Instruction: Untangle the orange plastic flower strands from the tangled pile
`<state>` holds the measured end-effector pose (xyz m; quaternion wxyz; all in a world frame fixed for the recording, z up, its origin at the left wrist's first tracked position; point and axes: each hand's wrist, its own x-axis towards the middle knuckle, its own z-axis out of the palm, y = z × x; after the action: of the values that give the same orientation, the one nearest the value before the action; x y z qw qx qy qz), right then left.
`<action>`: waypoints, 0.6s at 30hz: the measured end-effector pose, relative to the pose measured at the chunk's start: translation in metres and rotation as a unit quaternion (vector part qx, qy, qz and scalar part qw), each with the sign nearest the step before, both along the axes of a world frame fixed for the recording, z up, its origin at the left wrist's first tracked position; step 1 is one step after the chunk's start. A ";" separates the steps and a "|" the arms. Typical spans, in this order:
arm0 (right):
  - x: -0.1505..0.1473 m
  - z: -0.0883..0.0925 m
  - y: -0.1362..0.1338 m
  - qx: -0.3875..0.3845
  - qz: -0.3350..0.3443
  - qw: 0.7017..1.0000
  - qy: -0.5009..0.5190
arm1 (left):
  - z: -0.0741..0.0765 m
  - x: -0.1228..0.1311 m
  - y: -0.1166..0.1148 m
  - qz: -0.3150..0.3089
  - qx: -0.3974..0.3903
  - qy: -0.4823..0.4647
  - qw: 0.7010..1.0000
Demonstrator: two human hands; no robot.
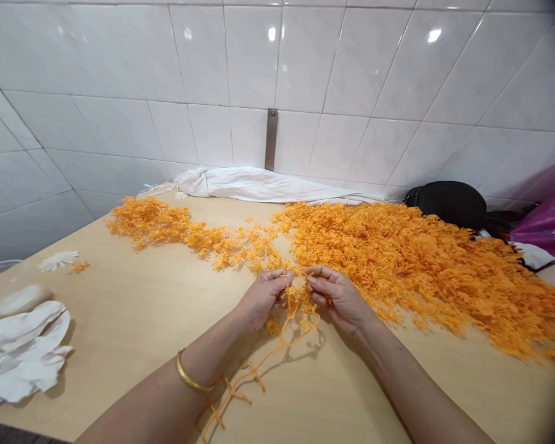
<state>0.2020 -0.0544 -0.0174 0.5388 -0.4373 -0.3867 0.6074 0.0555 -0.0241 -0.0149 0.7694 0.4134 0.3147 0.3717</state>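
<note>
Both hands meet over the middle of the table, pinching an orange artificial flower sprig [284, 333] with thin branching stems. My left hand [264, 297] is closed, thumb against forefinger, on the sprig's upper part. Opposite it, my right hand [337, 299] is closed with its fingertips on the same sprig. A bare, twiggy length of stem hangs down toward the near edge, past the left wrist with its gold bangle [185, 373]. Just beyond my hands, a strand of small orange blossoms [231, 246] lies to the left. The exact pinch points are partly hidden by fingers.
A large orange flower heap [398, 253] covers the right side. White cloth [259, 184] lies along the tiled wall, below a metal bracket [271, 139]. A black pouch [448, 200] and purple bag [546, 209] stand back right. Crumpled white fabric [23, 357] and a white petal piece [58, 260] lie left.
</note>
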 end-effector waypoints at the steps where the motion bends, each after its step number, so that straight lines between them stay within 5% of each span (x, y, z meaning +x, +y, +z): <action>1: 0.000 0.001 -0.001 0.003 0.004 1.000 -0.001 | 0.000 0.000 0.000 -0.002 0.000 0.006 1.000; 9: -0.009 0.005 -0.004 0.057 -0.016 0.988 -0.146 | -0.004 0.000 0.000 -0.027 0.017 0.021 0.999; 12: 0.001 0.005 0.000 0.067 -0.115 0.979 -0.156 | -0.005 -0.002 0.000 -0.031 0.019 0.026 0.999; 16: 0.027 0.008 0.005 0.047 -0.303 0.949 -0.078 | -0.005 -0.004 0.003 0.050 -0.010 0.028 0.998; 18: 0.031 0.010 0.004 0.056 -0.304 0.946 -0.095 | -0.005 -0.003 0.004 0.067 -0.013 0.019 0.997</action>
<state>0.2326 -0.0508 -0.0072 0.6826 -0.5587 -0.3183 0.3474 0.0522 -0.0200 -0.0198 0.7418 0.3886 0.3608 0.4106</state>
